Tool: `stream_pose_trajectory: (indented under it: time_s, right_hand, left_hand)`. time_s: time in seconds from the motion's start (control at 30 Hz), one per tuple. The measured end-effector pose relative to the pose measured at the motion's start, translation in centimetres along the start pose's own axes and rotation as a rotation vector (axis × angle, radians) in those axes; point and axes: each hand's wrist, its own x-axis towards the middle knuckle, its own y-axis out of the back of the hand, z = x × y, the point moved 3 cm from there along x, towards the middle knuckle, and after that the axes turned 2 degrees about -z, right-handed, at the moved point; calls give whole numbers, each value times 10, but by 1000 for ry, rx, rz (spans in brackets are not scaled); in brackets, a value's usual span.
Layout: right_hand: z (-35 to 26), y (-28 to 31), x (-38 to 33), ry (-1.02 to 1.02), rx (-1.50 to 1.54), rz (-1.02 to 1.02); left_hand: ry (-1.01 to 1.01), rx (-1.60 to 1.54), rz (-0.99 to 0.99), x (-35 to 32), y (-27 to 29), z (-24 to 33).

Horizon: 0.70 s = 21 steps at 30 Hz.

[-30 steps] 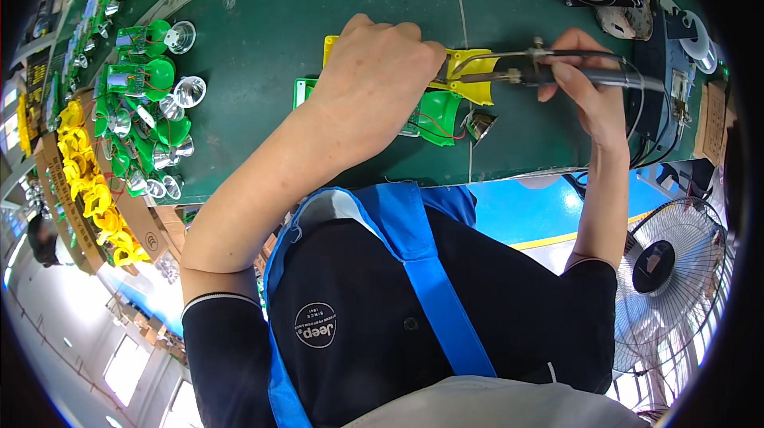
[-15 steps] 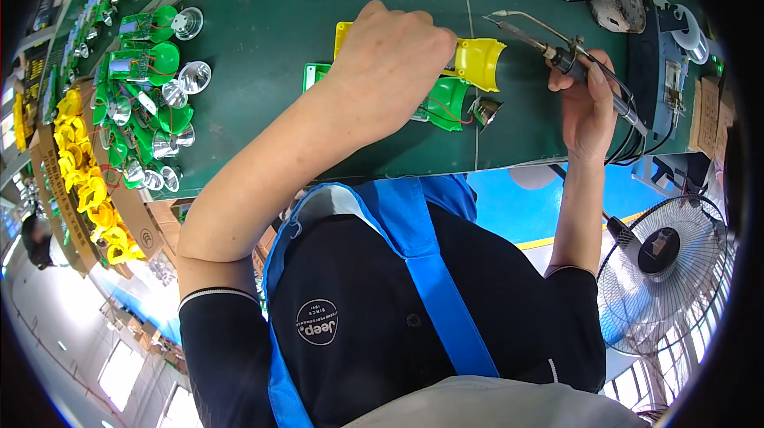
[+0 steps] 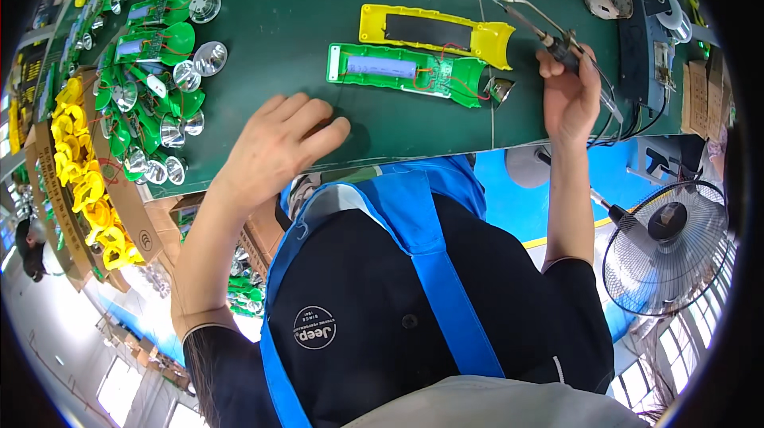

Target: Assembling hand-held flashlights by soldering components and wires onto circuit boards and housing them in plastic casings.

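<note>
Left hand off the torch halves, right hand gripping the soldering iron over the green bench.

I see my left hand (image 3: 278, 145) spread flat and empty on the green mat (image 3: 278, 22) near its front edge, fingers wide, well short of the green torch half (image 3: 406, 72) with its blue cell and red wires. The yellow shell half (image 3: 438, 33) lies just behind the green one, long sides almost touching. My right hand (image 3: 569, 98) is wrapped around the soldering iron (image 3: 549, 34), tip angled toward the back edge, just right of both halves. At the mat's left edge sits a heap of green housings and clear reflectors (image 3: 155, 102); a cardboard box of yellow shells (image 3: 83, 181) stands beyond that edge.
</note>
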Motion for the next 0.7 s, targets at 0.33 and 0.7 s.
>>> stream_pose_trajectory:
  time_s: [0.33,0.7]
  right_hand:
    - [2,-7,-16,-1,-28,-32]
    - [2,5,-15,-12,19,-64]
  left_hand:
    - [-122,-396,420,64,-6,-8]
    - [-108,-70,175,0,-13,-17]
